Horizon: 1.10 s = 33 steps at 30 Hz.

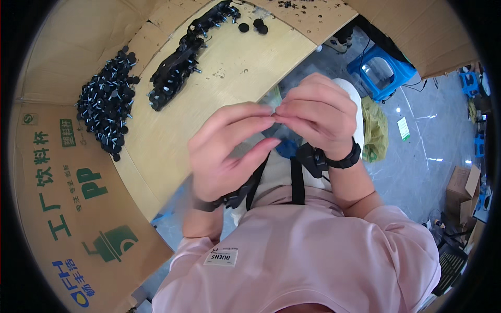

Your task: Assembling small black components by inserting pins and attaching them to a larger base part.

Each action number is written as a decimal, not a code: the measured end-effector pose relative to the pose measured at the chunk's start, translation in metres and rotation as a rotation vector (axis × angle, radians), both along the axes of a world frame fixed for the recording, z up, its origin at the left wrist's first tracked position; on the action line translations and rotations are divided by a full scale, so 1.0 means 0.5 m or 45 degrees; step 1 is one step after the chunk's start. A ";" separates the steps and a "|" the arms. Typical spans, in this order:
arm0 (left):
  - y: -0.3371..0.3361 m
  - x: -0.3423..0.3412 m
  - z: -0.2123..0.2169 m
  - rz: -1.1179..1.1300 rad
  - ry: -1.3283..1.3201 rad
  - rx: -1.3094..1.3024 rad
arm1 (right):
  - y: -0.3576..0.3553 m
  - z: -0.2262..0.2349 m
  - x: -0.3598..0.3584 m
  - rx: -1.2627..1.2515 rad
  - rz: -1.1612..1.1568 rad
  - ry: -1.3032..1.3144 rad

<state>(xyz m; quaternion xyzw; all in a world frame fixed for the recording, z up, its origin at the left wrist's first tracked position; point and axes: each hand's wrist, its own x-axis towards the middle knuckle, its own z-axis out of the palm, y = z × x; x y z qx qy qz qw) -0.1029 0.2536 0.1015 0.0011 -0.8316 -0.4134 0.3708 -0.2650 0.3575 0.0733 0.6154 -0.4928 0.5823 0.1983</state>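
Hands (222,148) (321,112) meeting at fingertips, any held piece and its long axis unclear, black-headed bolts (108,101) left, pointing mixed ways

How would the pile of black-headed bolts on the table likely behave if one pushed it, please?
The bolt pile would probably spread rather than slide as one, since its pieces lie loosely heaped. Stray pieces may roll in arcs, as they seem to have broad round heads on thin shanks. Some might snag each other, with shanks pointing every which way.

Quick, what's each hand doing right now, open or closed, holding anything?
Left hand: open, no clear hold.
Right hand: pinched closed; can't tell whether it holds anything.
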 end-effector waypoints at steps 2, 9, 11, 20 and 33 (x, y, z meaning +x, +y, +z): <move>0.028 -0.017 -0.012 0.033 0.143 0.130 | 0.015 0.011 -0.007 -0.015 0.009 0.060; 0.061 -0.025 -0.032 -0.071 0.099 0.106 | 0.052 0.012 -0.025 -0.062 -0.045 0.251; 0.070 -0.028 -0.037 -0.056 0.097 0.178 | 0.059 0.006 -0.030 -0.078 -0.041 0.257; 0.092 -0.053 -0.031 0.025 0.045 0.149 | 0.082 -0.002 -0.057 -0.096 -0.029 0.321; 0.091 -0.054 -0.011 0.012 0.066 -0.183 | 0.087 -0.018 -0.060 -0.167 -0.021 0.361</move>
